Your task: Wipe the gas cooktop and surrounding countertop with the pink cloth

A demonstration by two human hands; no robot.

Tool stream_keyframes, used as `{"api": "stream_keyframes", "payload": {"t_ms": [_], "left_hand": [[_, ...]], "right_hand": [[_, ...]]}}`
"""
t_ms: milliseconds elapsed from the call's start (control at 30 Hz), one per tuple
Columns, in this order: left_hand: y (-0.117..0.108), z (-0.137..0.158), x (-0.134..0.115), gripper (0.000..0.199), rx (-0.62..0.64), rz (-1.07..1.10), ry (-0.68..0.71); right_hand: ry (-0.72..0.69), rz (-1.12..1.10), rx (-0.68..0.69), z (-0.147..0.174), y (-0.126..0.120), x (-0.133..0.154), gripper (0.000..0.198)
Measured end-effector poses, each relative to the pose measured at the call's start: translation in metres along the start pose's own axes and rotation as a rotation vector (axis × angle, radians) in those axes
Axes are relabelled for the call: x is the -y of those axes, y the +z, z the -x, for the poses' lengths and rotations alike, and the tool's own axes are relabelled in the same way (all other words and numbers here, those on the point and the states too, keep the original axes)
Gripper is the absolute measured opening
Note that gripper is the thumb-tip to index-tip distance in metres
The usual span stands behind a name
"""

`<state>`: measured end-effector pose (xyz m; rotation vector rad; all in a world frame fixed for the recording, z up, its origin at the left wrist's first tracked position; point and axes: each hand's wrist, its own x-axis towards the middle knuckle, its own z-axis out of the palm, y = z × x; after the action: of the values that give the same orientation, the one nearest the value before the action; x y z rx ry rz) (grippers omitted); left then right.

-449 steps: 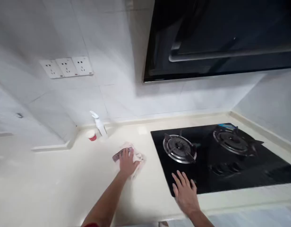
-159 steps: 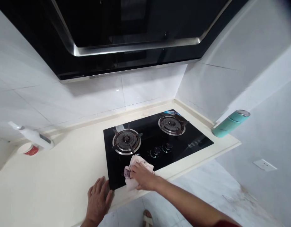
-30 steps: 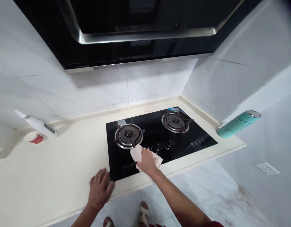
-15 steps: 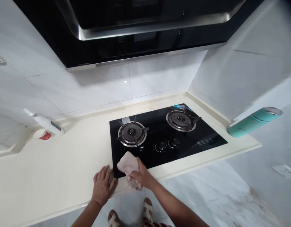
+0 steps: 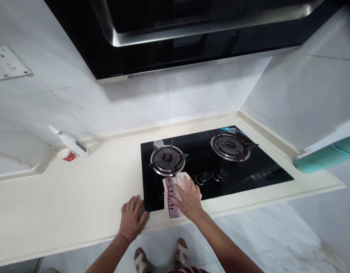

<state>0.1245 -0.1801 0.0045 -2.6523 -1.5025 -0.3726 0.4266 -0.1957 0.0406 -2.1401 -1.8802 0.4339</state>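
Note:
A black glass gas stove (image 5: 203, 155) with two burners is set into the cream countertop. Under my right hand (image 5: 189, 199), a pale pink cloth (image 5: 171, 201) with a purple patterned band lies against the stove's front, left of the knobs (image 5: 211, 176). My right fingers press on the cloth and grip part of it. The cloth reaches up to the left burner (image 5: 167, 160) and overhangs the front edge of the glass. My left hand (image 5: 132, 218) rests open on the countertop, its thumb at the stove's front left corner.
A black range hood (image 5: 177, 53) hangs low over the stove. At the back left are a red and white paper cup (image 5: 66, 154) and a white handheld device (image 5: 71, 142). A green cylinder (image 5: 325, 155) stands at the right end of the countertop (image 5: 101, 189).
My right hand has moved right with the cloth, which was bunched and is now spread on the glass, its purple band showing. My left hand stays at the corner. The view has shifted left.

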Motion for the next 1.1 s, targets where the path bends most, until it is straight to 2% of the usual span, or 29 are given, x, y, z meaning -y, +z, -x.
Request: {"api": "stream_keyframes", "payload": {"t_ms": [67,200,333,433,500,567,733,833,900,967,1033,1100], "left_hand": [[-0.001,0.0,0.0,0.041,0.005,0.002,-0.003],[0.0,0.0,0.003,0.039,0.009,0.006,-0.003],[0.004,0.0,0.007,0.037,-0.004,0.013,0.009],[0.005,-0.001,0.01,0.037,-0.029,0.004,0.024],[0.005,-0.001,0.01,0.037,-0.034,-0.003,0.03],[0.004,-0.002,0.009,0.037,-0.022,-0.005,0.024],[0.002,-0.001,0.005,0.037,0.015,0.011,0.003],[0.002,0.0,0.004,0.035,0.008,0.017,0.005],[0.003,0.001,0.003,0.035,0.001,0.016,0.003],[0.002,0.003,0.001,0.034,0.0,0.014,-0.009],[0.001,0.004,-0.003,0.033,0.009,0.025,-0.034],[0.0,0.006,-0.006,0.033,0.023,0.055,-0.069]], "right_hand": [[0.005,0.028,0.031,-0.008,0.011,0.017,0.065],[-0.027,0.022,0.008,-0.01,0.024,0.042,0.074],[-0.149,-0.028,-0.033,0.005,0.028,0.054,0.059],[-0.275,-0.064,0.006,0.014,0.025,0.044,0.042],[-0.279,-0.058,0.044,0.021,0.02,0.02,0.036],[-0.183,-0.019,0.031,0.031,0.013,-0.019,0.036],[0.155,0.131,-0.239,0.057,-0.011,-0.142,0.038],[0.345,0.21,-0.392,0.062,-0.021,-0.178,0.04],[0.408,0.263,-0.458,0.063,-0.017,-0.176,0.043],[0.38,0.309,-0.507,0.067,-0.003,-0.16,0.045],[0.257,0.325,-0.54,0.072,0.02,-0.134,0.043],[0.055,0.304,-0.532,0.078,0.046,-0.103,0.038]]}}
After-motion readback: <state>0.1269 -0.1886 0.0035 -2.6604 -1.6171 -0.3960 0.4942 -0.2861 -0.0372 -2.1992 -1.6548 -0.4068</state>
